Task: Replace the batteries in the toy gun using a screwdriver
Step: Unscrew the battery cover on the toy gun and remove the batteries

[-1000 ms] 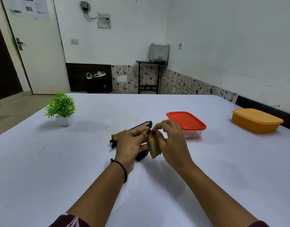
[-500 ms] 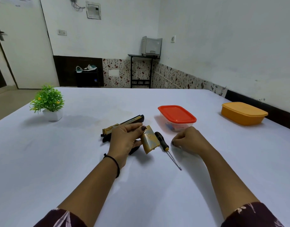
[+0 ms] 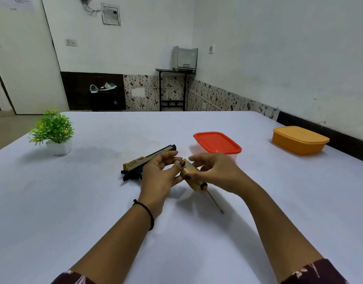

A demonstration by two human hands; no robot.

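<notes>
Toy gun [image 3: 147, 158]: flat on the desk [image 3: 90, 201], about midway between the left and right edges, muzzle angled toward the far edge. Black and gold body; its grip end is hidden behind the left hand [image 3: 159, 175].

Gold part [image 3: 190, 175]: held just above the desk, between the two hands and beside the gun. Left hand pinches its near-left side with thumb and a lower finger; the upper fingers are loosely spread. Right hand [image 3: 215, 171] has its fingers curled around the other side. Which piece of the toy this is cannot be told.

Screwdriver [image 3: 212, 198]: lying on the desk beneath the right hand, dark handle partly covered by the gold part, tip toward the near edge.

Red-lidded box [image 3: 217, 142]: just beyond the right hand. Orange box [image 3: 299, 140]: near the right edge. Small potted plant [image 3: 52, 130]: near the left edge.
</notes>
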